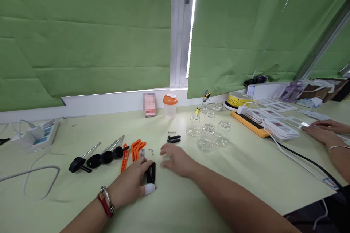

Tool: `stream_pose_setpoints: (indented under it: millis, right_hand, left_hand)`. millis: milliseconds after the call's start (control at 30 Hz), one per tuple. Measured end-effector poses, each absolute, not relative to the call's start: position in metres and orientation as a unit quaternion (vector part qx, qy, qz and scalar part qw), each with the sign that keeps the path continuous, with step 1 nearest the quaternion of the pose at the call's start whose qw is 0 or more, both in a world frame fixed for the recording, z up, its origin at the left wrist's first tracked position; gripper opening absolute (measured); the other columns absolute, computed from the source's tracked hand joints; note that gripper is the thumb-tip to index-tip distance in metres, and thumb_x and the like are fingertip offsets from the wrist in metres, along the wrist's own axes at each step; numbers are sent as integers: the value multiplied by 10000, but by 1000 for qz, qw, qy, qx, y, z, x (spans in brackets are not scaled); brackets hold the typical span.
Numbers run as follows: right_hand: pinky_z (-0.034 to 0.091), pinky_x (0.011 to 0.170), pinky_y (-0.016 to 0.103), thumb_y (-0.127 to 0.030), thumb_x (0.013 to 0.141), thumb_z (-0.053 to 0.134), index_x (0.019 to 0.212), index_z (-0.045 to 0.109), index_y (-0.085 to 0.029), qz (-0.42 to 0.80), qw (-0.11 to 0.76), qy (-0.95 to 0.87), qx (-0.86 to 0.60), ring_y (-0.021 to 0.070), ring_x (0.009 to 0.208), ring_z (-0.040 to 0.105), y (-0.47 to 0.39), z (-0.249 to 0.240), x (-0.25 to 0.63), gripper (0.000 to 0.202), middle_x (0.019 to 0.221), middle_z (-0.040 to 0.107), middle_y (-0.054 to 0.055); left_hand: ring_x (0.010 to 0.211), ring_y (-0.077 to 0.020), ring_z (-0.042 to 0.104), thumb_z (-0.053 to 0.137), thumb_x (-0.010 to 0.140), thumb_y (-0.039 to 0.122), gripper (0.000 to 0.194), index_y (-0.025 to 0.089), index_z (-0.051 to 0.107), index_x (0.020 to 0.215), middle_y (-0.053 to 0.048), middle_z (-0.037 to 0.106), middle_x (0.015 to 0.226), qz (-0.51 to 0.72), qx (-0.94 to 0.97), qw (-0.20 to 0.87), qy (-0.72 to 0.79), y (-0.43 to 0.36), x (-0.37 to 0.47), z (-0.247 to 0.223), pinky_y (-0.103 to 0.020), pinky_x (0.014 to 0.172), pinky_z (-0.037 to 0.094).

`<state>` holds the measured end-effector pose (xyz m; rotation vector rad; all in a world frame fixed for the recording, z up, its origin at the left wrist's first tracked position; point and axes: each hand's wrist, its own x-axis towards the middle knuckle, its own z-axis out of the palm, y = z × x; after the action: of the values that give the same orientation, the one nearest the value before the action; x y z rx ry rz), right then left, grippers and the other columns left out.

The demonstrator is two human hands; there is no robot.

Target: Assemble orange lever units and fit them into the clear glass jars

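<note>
My left hand (133,180), with a white wrap on its thumb, lies over black handle-like pieces (153,173) and metal rods (142,152); its fingers are apart, and whether it grips any piece is hidden. My right hand (175,158) hovers or rests by the tabletop, fingers apart and nothing in them. Just beyond it are black ridged pieces (174,139) and a small spring (171,132). Tiny metal bits (151,150) lie between the hands. Orange angled parts (137,149) and an orange strip (124,158) sit left, beside black round parts with metal rods (107,157).
Several glass jars (209,136) stand right of centre. An orange-lidded cup (170,106) is at the back. A power strip (46,136) with cables is far left; an orange-edged one (251,124) is right. Another person's hands (325,131) are at the far right.
</note>
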<state>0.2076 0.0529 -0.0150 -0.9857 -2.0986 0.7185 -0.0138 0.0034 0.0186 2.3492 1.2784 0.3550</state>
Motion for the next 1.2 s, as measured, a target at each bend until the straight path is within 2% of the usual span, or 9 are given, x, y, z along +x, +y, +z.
stream_pose_setpoints:
  millis: [67,233,433,500,633,800,1000,1100,1200]
  right_hand:
    - [395,951,401,-153,760,640,944,625,-194,200,374,-778,-463,218,1060,516,66,-12,223,188,1090,580,68]
    - [398,945,402,-70,785,533,981,636,-165,169,336,-759,-532,223,1035,523,87,-11,249,241,1095,593,87]
    - [402,917,386,-66,760,560,954,672,-152,164,312,-778,-520,236,997,520,86,-14,245,240,1053,617,94]
    - [396,913,381,-67,753,568,943,675,-157,164,309,-780,-519,232,990,516,85,-14,243,236,1050,618,92]
    - [398,886,357,-79,735,579,869,673,-176,175,304,-781,-517,213,954,523,82,-12,242,191,989,626,66]
    - [424,718,289,-118,720,579,772,649,-185,207,290,-781,-513,174,793,545,76,-12,239,110,844,626,32]
    - [388,571,218,-133,719,569,784,612,-195,270,275,-782,-490,115,638,509,67,-14,234,100,718,591,-12]
    - [385,564,211,-160,717,601,806,585,-183,401,295,-744,-446,96,607,483,62,-13,232,94,672,540,-31]
    - [404,602,220,-205,691,667,808,565,-169,552,293,-699,-347,87,623,483,56,-11,230,159,683,528,-35]
  left_hand:
    - [854,-233,578,638,726,375,470,290,523,1173,-69,538,1051,130,847,223,465,3,-14,21,-335,704,459]
    - [916,-259,590,638,721,384,540,294,472,1227,-90,528,1163,121,849,210,470,2,-14,22,-370,748,469]
    - [1110,-318,540,597,758,378,670,330,327,1370,-111,337,1446,100,876,171,441,3,-17,16,-440,866,444]
    - [1125,-315,536,555,793,358,599,343,358,1359,-100,333,1456,86,891,169,413,2,-17,17,-437,875,442]
    - [1044,-276,580,522,816,354,436,318,495,1249,-86,430,1365,82,898,169,398,1,-17,19,-393,845,462]
    - [966,-272,612,543,808,381,455,312,500,1256,-101,440,1348,74,890,168,417,4,-20,16,-409,824,477]
    - [1010,-299,607,576,782,490,535,303,488,1276,-116,433,1384,97,887,146,428,4,-22,15,-428,827,491]
    - [1115,-312,561,540,811,501,558,279,445,1314,-119,454,1387,146,875,107,449,4,-19,12,-440,861,487]
    - [1200,-292,507,486,870,394,524,269,374,1366,-106,519,1344,206,858,82,463,5,-14,7,-431,908,471]
